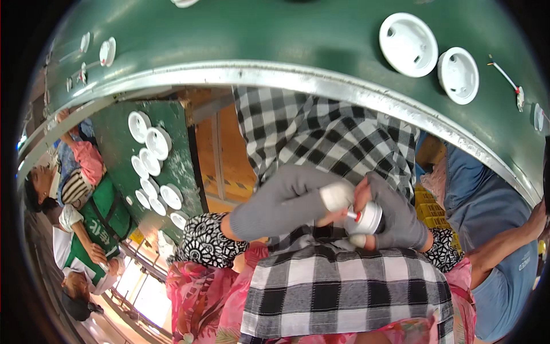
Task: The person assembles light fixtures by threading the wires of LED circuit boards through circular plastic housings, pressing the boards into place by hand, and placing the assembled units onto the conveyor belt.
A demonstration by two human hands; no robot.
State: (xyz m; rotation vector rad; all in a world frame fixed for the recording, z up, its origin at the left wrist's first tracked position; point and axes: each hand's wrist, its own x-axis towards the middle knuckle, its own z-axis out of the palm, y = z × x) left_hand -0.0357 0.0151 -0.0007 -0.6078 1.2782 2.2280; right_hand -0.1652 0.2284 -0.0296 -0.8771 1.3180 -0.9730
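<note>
two grey gloves point(275, 209) meet just above a black-and-white checked cloth point(344, 281), and we're right over the action! our right hand point(401, 221) is curled around a small white plastic cup point(372, 219), gripping it by its side, and that cup sits between our palms, clear of the bench. in comes our left hand point(315, 203), white fingertip covers point(337, 196) and all, its fingers bunched at a red-and-white piece point(358, 217) by the cup's face; blur on the play, so we cannot tell whether they grasp it.

up on the green workbench point(275, 43), beyond its metal edge point(275, 74), we've got two white round housings point(408, 46) side by side at the right, the nearer one smaller, with a wired connector point(519, 94) lying near them. over on our left, a cluster of white cups point(158, 143) covers part of a second green table point(177, 123), with co-workers point(91, 229) beyond, and on our right we spot a person in a blue shirt point(487, 275) beside yellow crates point(428, 209).
</note>
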